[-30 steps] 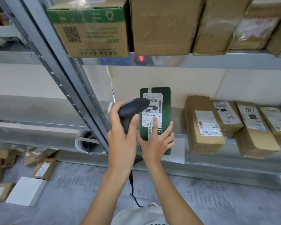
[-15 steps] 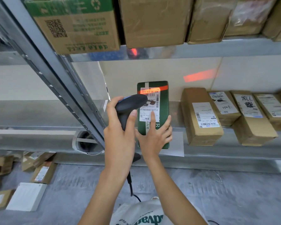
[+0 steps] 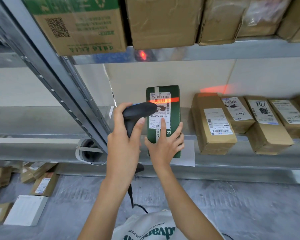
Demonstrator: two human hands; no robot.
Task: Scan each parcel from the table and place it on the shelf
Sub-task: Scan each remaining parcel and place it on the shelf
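Now the left hand grips the scanner, its red beam crossing the barcode label at centre frame. Meanwhile the right hand, fingers straight, steadies the green parcel on the shelf so it can't slide.

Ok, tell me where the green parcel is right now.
In the head view the green parcel stands centre frame on the lower shelf, left of the brown parcels, with the right hand on its front and the scanner at its left.
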